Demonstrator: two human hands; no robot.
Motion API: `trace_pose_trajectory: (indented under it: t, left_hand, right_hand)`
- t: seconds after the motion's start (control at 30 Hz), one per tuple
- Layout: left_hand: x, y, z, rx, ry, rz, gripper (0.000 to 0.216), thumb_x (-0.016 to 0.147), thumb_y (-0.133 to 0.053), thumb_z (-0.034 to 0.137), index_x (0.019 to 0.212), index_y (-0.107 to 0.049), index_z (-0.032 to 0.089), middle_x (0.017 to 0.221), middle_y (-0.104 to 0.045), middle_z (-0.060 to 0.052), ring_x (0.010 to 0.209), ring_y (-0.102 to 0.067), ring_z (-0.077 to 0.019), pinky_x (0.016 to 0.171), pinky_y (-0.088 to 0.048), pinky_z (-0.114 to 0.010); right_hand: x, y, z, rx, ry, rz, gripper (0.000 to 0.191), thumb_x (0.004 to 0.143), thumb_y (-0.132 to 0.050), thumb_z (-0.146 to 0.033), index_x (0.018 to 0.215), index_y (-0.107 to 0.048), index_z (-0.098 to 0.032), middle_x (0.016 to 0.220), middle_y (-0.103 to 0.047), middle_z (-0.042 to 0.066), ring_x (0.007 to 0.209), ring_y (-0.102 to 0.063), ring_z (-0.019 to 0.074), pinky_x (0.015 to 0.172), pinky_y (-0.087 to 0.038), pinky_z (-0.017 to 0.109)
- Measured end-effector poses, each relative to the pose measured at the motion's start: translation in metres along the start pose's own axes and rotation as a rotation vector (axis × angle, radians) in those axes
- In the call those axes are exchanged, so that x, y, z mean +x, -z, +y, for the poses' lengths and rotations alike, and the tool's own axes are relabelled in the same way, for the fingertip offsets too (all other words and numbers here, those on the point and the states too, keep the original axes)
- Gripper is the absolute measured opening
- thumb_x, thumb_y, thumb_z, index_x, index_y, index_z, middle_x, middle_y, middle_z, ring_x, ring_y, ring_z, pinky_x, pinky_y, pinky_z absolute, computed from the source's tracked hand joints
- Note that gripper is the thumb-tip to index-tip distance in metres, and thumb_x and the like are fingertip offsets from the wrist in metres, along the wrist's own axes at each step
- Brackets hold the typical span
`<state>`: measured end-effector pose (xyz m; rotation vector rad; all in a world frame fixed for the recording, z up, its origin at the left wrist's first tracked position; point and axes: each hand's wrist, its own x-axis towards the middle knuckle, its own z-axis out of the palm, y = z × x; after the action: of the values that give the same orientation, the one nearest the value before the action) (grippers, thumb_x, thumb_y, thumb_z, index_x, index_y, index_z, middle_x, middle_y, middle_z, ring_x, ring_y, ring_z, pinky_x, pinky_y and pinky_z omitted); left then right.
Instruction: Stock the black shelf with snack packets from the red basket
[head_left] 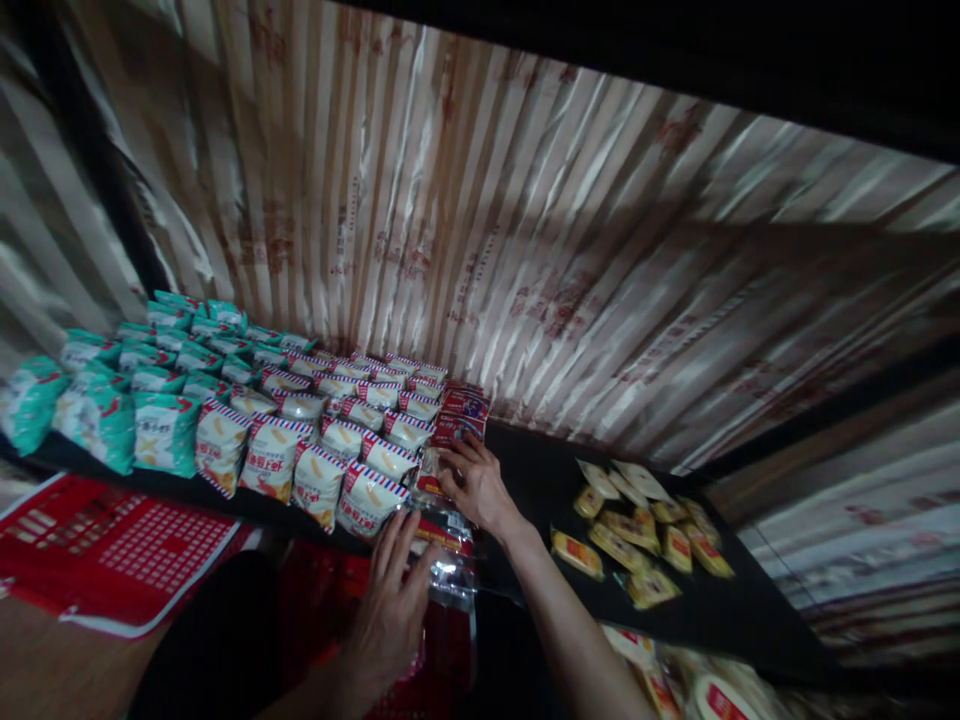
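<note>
My right hand rests with bent, parted fingers on a column of dark red snack packets that runs from the curtain toward the front edge. My left hand is nearer to me, its fingers stretched out and apart. Its fingertips are beside a white snack bag with a striped top and the near end of the red packets, where shiny clear wrapping shows. Whether those fingertips touch the bag I cannot tell. Neither hand visibly grips anything.
Rows of white striped bags and teal bags fill the left of the black tabletop. Loose yellow packets lie to the right. A pleated curtain stands behind. Red perforated bags are below the front edge.
</note>
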<state>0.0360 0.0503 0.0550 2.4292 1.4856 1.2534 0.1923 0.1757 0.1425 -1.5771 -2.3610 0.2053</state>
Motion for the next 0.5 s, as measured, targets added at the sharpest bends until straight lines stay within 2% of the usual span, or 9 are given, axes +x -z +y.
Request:
trace_pose_trajectory:
  t: [0.17,0.33,0.5]
  left_hand:
    - [0.001,-0.011,-0.003,-0.059,-0.026,0.059,0.056,0.084,-0.036,-0.004,0.133,-0.042,0.024,0.155,-0.011,-0.009,0.139,-0.02,-0.0285,0.101,-0.044,-0.045]
    - [0.009,-0.008,-0.002,-0.033,-0.061,0.095,0.057,0.085,-0.04,-0.002,0.133,-0.042,0.029,0.154,-0.013,-0.006,0.138,-0.023,-0.0268,0.1,-0.045,-0.043]
    - [0.006,-0.002,0.0,0.039,-0.051,0.08,0.059,0.085,-0.037,-0.002,0.136,-0.04,0.027,0.154,-0.013,-0.006,0.139,-0.02,-0.0283,0.099,-0.047,-0.044]
  right_hand:
    - [-0.004,0.001,-0.004,0.006,-0.009,-0.022,0.036,0.084,-0.049,-0.033,0.117,-0.062,-0.023,0.131,-0.055,0.01,0.133,-0.031,0.0312,0.103,-0.029,0.051]
    - [-0.007,0.003,-0.01,0.015,-0.015,-0.021,0.035,0.084,-0.051,-0.032,0.116,-0.063,-0.024,0.131,-0.055,0.01,0.133,-0.032,0.0307,0.103,-0.027,0.052]
    - [-0.009,0.004,-0.012,0.036,-0.039,-0.012,0.034,0.082,-0.053,-0.029,0.113,-0.064,-0.022,0.132,-0.053,0.01,0.133,-0.032,0.0312,0.104,-0.028,0.05]
